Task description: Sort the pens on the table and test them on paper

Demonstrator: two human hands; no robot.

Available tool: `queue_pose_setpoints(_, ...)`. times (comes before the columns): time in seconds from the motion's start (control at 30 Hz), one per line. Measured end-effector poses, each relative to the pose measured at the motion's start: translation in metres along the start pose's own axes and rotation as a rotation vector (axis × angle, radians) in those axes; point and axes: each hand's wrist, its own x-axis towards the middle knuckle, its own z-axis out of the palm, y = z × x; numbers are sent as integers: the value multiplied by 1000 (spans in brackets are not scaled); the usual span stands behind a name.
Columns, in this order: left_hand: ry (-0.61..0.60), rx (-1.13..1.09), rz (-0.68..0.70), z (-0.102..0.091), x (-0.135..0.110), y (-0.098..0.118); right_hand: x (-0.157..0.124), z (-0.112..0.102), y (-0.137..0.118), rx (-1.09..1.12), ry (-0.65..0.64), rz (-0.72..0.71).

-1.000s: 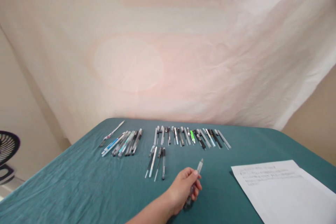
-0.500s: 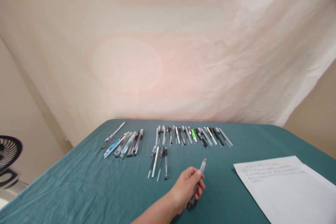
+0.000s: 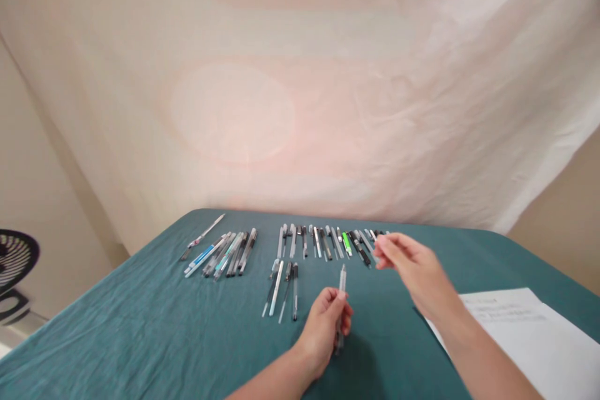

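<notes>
My left hand (image 3: 325,325) is closed around a clear pen (image 3: 342,278), holding it nearly upright above the teal tablecloth (image 3: 140,337). My right hand (image 3: 415,269) reaches forward with its fingers stretched out and nothing seen in them. Its fingertips are over the right end of a long row of pens (image 3: 323,242) and hide the last ones. A short group of pens (image 3: 284,287) lies just left of my left hand. Another bunch of pens (image 3: 225,253) lies further left.
A printed sheet of paper (image 3: 529,337) lies at the right, partly under my right forearm. A pale cloth backdrop (image 3: 300,106) hangs behind the table. A black fan (image 3: 12,256) stands off the table's left side.
My right hand has come into view from the right and reached to the row of pens. My left hand has turned the clear pen more upright and shifted slightly left.
</notes>
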Motion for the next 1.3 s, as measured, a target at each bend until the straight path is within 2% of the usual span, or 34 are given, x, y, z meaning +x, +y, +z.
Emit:
queue_pose_setpoints(0.1, 27, 40, 36, -2, 1, 1, 1, 18, 22, -9, -47, 136)
queue_pose_setpoints(0.2, 31, 73, 43, -2, 2, 1, -5, 35, 46, 87, -124, 268)
queue_pose_setpoints(0.33, 26, 94, 22, -2, 4, -1, -13, 41, 62, 105, -136, 175)
queue_pose_setpoints(0.43, 16, 75, 9, -3, 5, -1, -13, 38, 67, 90, -120, 150)
queue_pose_setpoints(0.8, -46, -60, -47, -4, 2, 1, -11, 36, 77, 253, -153, 231)
queue_pose_setpoints(1.13, -137, -355, -226, -5, 0, 7, -14, 39, 70, 471, -181, 293)
queue_pose_setpoints(1.3, -134, -394, -272, -5, 2, 8, -15, 40, 72, 483, -179, 353)
